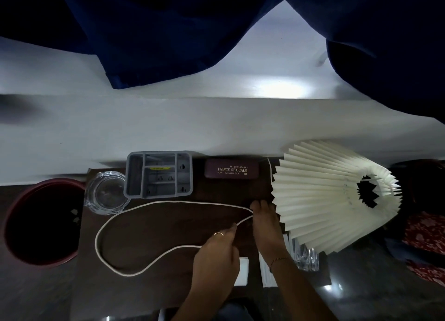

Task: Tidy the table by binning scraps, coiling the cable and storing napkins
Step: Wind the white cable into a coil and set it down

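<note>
A white cable [106, 224] lies in one wide loop on the dark brown table [168, 226]. My left hand [216, 253] pinches the cable where two strands meet at the loop's near right. My right hand [265, 224] holds the loop's far right end, close to the lamp. White napkins [243, 270] lie partly under both hands and my right forearm. A dark red bin [14, 214] stands off the table's left edge, with pale scraps visible inside.
A grey compartment organiser [137, 188] and a clear glass ashtray [106, 193] sit at the table's back left. A maroon spectacle case [231, 170] lies behind the loop. A pleated white lampshade [325, 195] fills the right side, over a clear glass base [305, 258].
</note>
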